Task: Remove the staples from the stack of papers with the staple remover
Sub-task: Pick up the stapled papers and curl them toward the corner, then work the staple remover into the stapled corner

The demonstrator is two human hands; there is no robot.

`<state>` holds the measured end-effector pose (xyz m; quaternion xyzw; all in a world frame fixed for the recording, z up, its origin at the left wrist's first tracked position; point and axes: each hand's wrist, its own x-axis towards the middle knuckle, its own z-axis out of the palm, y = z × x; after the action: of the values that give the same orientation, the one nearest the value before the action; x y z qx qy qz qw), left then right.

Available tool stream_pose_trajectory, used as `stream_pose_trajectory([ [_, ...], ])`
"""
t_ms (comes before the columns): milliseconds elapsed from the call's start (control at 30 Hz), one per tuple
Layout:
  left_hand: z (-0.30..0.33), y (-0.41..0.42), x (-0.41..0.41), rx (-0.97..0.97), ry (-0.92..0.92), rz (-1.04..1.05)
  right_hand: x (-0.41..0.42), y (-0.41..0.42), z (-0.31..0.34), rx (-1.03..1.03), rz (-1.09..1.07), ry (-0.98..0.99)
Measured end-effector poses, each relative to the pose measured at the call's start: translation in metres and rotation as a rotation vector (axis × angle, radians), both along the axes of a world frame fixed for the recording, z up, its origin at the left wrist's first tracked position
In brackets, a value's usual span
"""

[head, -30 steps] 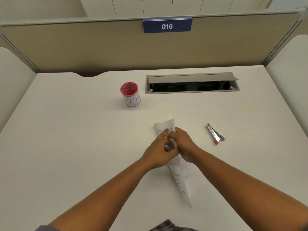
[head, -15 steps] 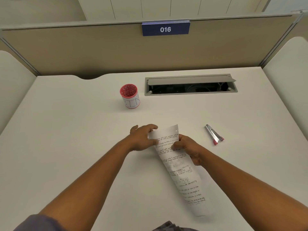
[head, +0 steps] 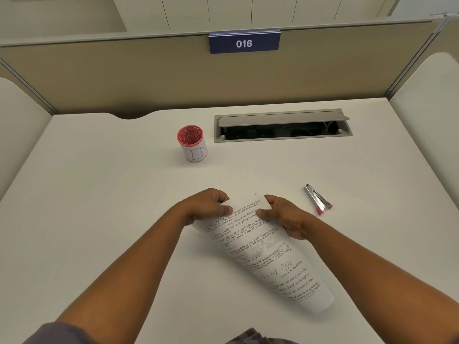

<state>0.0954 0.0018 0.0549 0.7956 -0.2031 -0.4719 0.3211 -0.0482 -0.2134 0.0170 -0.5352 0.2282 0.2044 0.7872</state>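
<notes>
A stack of papers (head: 267,254) covered in handwriting lies curled on the white desk (head: 99,207), its far end raised. My left hand (head: 207,206) pinches the far left corner of the stack. My right hand (head: 283,217) grips the far right edge, thumb on top. The staple remover (head: 318,199), silver with pink tips, lies on the desk to the right of my right hand, untouched. I cannot make out a staple in the papers.
A red-rimmed cup (head: 191,143) with a white label stands at the back, left of centre. A grey cable hatch (head: 283,125) is sunk into the desk behind the papers. Beige partitions (head: 149,78) wall in the desk on three sides.
My hands have moved apart from a tight clasp. The papers, rolled narrow before, have spread wider between them and show more of the writing.
</notes>
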Motion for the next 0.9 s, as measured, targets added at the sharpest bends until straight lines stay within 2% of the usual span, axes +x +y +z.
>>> stream_pose_trajectory([
  [100,-0.005,0.0,-0.006,-0.042,0.042,0.084,0.0,0.0,-0.003,-0.055,-0.056,-0.025],
  [200,-0.01,-0.001,-0.013,-0.051,0.028,0.161,0.0,0.0,-0.011,-0.204,-0.211,-0.023],
  [400,-0.02,-0.002,-0.019,-0.023,0.007,0.223,-0.002,-0.009,-0.025,-0.755,-0.414,-0.023],
  [533,-0.024,-0.004,-0.02,-0.004,-0.004,0.233,-0.005,-0.018,-0.027,-1.033,-0.447,0.012],
  [667,-0.025,-0.006,-0.02,-0.004,-0.011,0.225,-0.01,-0.029,-0.032,-1.423,-0.401,0.118],
  [900,-0.025,-0.006,-0.02,0.006,-0.007,0.229,-0.01,-0.052,-0.033,-1.483,-0.298,0.311],
])
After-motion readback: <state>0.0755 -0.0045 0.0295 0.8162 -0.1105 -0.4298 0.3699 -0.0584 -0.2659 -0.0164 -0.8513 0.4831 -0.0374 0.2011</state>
